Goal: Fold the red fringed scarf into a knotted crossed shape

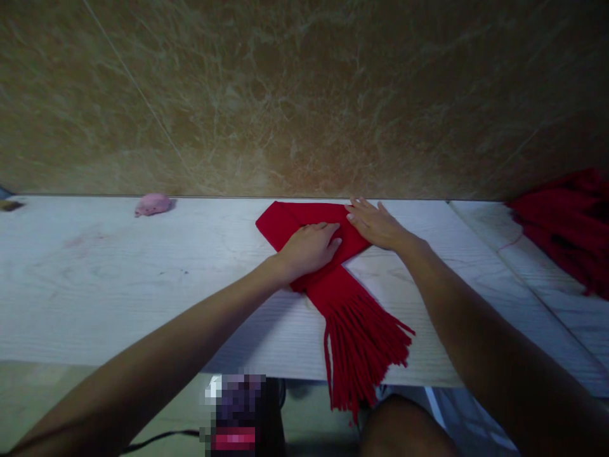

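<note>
Pale worktop (pixel 118 285) is carrying a folded red scarf (pixel 333 279), fringe hanging over the near edge, looking soft, light, floppy, best gripped at folded edges, while left hand (pixel 309 249) and right hand (pixel 375 223) are pressing flat, open, gripping nothing.

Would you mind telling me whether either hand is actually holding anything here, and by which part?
Neither closes a grip: the left hand and right hand lie flat on the folded part of the red scarf, with its fringe hanging off the table.
</note>
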`<state>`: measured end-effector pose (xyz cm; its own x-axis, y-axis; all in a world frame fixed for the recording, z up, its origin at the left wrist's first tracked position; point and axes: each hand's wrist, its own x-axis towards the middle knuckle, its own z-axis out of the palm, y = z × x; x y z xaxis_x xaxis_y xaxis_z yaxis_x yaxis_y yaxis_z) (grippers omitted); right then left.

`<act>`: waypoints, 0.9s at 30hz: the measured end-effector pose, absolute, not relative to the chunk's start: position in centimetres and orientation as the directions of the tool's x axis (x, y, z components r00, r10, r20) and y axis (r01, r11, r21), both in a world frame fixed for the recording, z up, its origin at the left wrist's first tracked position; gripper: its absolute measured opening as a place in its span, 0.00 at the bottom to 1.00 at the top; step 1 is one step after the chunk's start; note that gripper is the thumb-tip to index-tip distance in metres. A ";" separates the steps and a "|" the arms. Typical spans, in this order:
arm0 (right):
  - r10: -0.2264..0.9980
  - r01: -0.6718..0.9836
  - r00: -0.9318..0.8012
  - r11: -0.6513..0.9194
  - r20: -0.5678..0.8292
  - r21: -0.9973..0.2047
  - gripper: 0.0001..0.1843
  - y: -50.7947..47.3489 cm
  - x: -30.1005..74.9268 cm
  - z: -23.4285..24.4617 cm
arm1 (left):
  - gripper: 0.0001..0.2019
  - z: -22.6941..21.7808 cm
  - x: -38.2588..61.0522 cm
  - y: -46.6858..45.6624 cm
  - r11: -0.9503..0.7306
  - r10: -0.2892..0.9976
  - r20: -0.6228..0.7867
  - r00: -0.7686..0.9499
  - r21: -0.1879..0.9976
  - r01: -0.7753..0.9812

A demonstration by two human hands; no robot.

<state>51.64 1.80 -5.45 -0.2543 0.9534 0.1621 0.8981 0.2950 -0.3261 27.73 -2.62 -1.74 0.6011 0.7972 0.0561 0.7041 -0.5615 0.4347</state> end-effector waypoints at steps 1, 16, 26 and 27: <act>0.957 0.903 -0.253 0.286 0.140 -0.320 0.33 1.8 51.5 -5.6 | 0.27 -2.1 27.4 -3.1 -0.572 0.791 0.050 0.610 0.413 0.708; 0.926 0.899 -0.321 0.364 0.199 -0.245 0.36 2.2 50.2 -6.8 | 0.31 -3.3 25.4 -4.7 -0.719 0.654 0.051 0.755 0.353 0.599; 0.898 0.913 -0.383 0.403 0.219 -0.056 0.39 1.4 48.8 -6.2 | 0.31 -2.6 25.4 -5.4 -0.746 0.658 0.017 0.753 0.149 0.649; 0.901 0.914 -0.385 0.402 0.201 -0.054 0.39 1.3 48.5 -6.2 | 0.31 -2.5 25.4 -5.4 -0.746 0.659 0.011 0.752 0.138 0.652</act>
